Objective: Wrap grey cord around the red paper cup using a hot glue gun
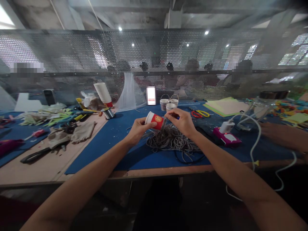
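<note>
Red-and-white cup (156,120), grey cord (173,138)

Pale tabletop (54,173) and blue mat (101,150) below the grip
Right of the left hand's (139,130) grip lies a grey cord heap (175,139); beyond, three white buckets (164,105); farther right, scissors (199,112), paper sheets (226,106), a magenta box (226,140); left, gloves (83,132) on bare tabletop.

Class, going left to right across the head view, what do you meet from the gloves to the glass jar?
Gloves, stacked paper cups, left hand, red-and-white cup, right hand, scissor handles, magenta box, glass jar.
</note>
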### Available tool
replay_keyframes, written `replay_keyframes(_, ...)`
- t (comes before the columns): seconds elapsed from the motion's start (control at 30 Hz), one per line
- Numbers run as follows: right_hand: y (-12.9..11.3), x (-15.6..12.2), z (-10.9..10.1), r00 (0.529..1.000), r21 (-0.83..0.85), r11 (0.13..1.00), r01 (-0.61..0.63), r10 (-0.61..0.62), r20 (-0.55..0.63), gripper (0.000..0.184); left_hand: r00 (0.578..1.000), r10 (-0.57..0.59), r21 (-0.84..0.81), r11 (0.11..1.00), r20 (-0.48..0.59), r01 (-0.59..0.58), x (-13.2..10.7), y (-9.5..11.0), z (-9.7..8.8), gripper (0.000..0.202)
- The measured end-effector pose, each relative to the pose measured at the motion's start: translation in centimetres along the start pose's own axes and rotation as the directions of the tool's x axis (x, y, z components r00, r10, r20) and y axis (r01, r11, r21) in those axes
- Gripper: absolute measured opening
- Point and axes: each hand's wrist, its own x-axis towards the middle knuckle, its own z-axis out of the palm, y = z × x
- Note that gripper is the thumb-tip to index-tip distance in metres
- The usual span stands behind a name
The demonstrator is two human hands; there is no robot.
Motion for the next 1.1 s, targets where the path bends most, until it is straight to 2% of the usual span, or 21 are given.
replay_keyframes(0.3, 0.19, 0.03, 0.04, 1.0, -0.011, 1.0, 0.015, -0.015, -0.003, 0.015, 0.999, 0.012, -0.025, 1.0, 0.053, -0.011, -0.11, 0.01, 0.01, 0.023)
replay_keyframes(1.1, -0.29, 0.0, -0.12, 1.0, 0.003, 1.0, 0.004, -0.004, -0.022, 0.014, 0.999, 0.011, -0.066, 0.998, 0.033, -0.009, 0.01, -0.18, -0.22, 0.023)
